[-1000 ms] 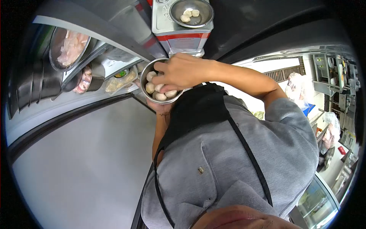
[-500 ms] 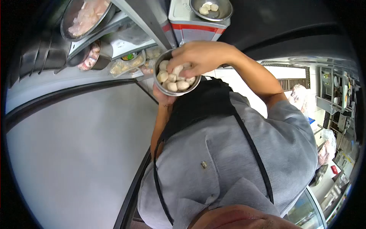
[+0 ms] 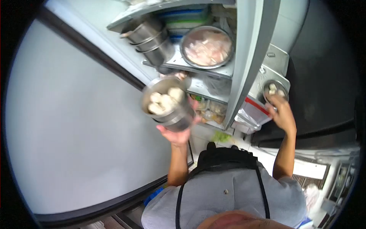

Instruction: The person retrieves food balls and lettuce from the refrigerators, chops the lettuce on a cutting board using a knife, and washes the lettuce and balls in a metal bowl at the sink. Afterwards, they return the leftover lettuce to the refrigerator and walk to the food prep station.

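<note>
My left hand [image 3: 177, 133] holds a deep metal container [image 3: 177, 118] from beneath, its fingers wrapped around the wall. Several whitish balls [image 3: 166, 101] lie inside; motion blurs them and I cannot name their kind. Over to the right, my right hand [image 3: 284, 116] is at the near rim of a small metal bowl [image 3: 265, 91], fingers over the rim and thumb low on the outside, closed on it. A few of the same balls [image 3: 272, 87] show in this bowl, which stands on a box-like unit with a metal top [image 3: 270, 72].
Refrigerator shelves [image 3: 225, 70] hold a metal bowl of pale meat pieces [image 3: 207, 47], stacked metal pots [image 3: 148, 38] and bagged food [image 3: 209, 110]. The open door [image 3: 84, 129] fills the left side. A grey upright frame [image 3: 248, 57] divides shelves from unit. Green scraps [image 3: 221, 136] lie on the floor.
My right hand has left the metal container and moved right to the small bowl. My left hand has carried the container away from my body, toward the shelves. My view has turned.
</note>
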Demonstrator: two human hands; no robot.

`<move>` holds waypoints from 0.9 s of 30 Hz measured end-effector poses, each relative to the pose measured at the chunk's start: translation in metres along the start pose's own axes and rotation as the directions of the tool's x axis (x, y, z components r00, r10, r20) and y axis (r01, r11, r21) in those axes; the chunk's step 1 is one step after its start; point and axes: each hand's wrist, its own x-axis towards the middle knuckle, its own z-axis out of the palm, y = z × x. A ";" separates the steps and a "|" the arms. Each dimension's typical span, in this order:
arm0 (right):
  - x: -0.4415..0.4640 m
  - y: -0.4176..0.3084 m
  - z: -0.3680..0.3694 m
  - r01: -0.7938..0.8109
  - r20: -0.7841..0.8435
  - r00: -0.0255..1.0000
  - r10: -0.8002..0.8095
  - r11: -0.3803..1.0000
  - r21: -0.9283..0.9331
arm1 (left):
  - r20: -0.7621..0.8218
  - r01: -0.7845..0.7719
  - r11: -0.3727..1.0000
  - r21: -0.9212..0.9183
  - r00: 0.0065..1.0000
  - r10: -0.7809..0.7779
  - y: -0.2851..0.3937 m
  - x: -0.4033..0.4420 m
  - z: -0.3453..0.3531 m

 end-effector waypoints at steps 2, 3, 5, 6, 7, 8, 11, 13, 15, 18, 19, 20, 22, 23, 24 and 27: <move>0.006 -0.010 0.014 0.003 0.125 0.992 -0.016 0.995 0.101 | 0.186 -0.119 0.993 0.011 0.976 0.115 0.044 0.046 0.027; 0.007 -0.014 0.018 0.002 0.148 0.989 -0.019 0.993 0.114 | 0.204 -0.226 0.972 0.057 0.956 0.210 0.062 0.064 0.037; 0.007 -0.018 0.022 -0.004 0.157 0.987 -0.019 0.989 0.145 | 0.289 -0.569 0.724 0.389 0.822 0.491 0.079 0.107 0.083; 0.004 -0.020 0.021 -0.018 0.163 0.987 -0.011 0.984 0.178 | 0.347 -0.668 0.570 0.479 0.740 0.576 0.087 0.128 0.101; 0.002 -0.020 0.020 -0.029 0.170 0.985 -0.002 0.983 0.184 | 0.370 -0.708 0.488 0.510 0.693 0.619 0.101 0.150 0.109; -0.001 -0.021 0.019 -0.039 0.166 0.986 0.009 0.982 0.182 | 0.409 -0.735 0.415 0.535 0.656 0.634 0.117 0.174 0.112; -0.011 -0.025 0.009 -0.067 0.152 0.988 0.033 0.972 0.225 | 0.451 -0.820 0.263 0.509 0.514 0.730 0.143 0.242 0.118; -0.021 -0.029 -0.002 -0.184 0.179 0.973 0.146 0.959 0.217 | 0.366 -0.802 0.224 0.554 0.476 0.800 0.146 0.268 0.116; -0.039 -0.019 -0.002 -0.188 0.129 0.979 0.160 0.950 0.247 | 0.280 -0.763 0.093 0.640 0.345 0.896 0.140 0.288 0.114; -0.061 -0.006 -0.004 -0.208 0.047 0.978 0.203 0.934 0.290 | 0.155 -0.689 0.137 0.711 0.345 0.926 0.134 0.303 0.110; -0.073 -0.002 -0.005 -0.232 0.030 0.972 0.234 0.924 0.303 | 0.182 -0.654 0.079 0.752 0.322 0.929 0.133 0.305 0.108; -0.080 0.010 -0.004 -0.231 0.028 0.972 0.234 0.919 0.319 | 0.200 -0.574 0.032 0.818 0.337 0.920 0.151 0.317 0.096; -0.083 0.019 -0.009 -0.285 0.082 0.958 0.273 0.931 0.227 | 0.259 -0.384 -0.087 0.919 0.422 0.869 0.163 0.325 0.088; -0.090 0.028 -0.004 -0.325 0.087 0.945 0.314 0.931 0.168 | 0.202 0.089 -0.235 0.968 0.285 0.937 0.167 0.328 0.090; -0.094 0.034 0.003 -0.379 0.051 0.925 0.376 0.912 0.159 | 0.271 0.493 -0.405 0.770 0.323 0.907 0.219 0.359 0.071; -0.098 0.053 0.044 -0.604 -0.138 0.779 0.611 0.791 0.095 | 0.119 0.127 -0.251 0.960 0.624 0.772 0.183 0.331 0.084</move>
